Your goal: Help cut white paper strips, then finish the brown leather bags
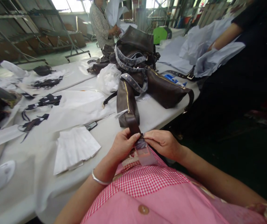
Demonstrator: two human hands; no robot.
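Both of my hands meet at the short brown strap (133,123) of a dark brown leather bag (123,102) with a gold zipper. My left hand (124,141) pinches the strap near its end, thumb on top. At the same end, my right hand (162,143) has its thumb and fingers closed by a small dark buckle (142,136). Clear plastic film (141,143) hangs below it, over a see-through pouch (146,155) against my apron. The bag lies on the white table, its strap end reaching toward me. Exactly what the right fingertips grip is hidden.
Behind it are piled more brown bags (135,40) with film-wrapped straps (130,63). White sheets (75,149), crumpled white wrapping (109,77) and dark straps (44,101) lie to the left. One person (100,25) stands across the table; another person's arm (227,35) handles paper at right.
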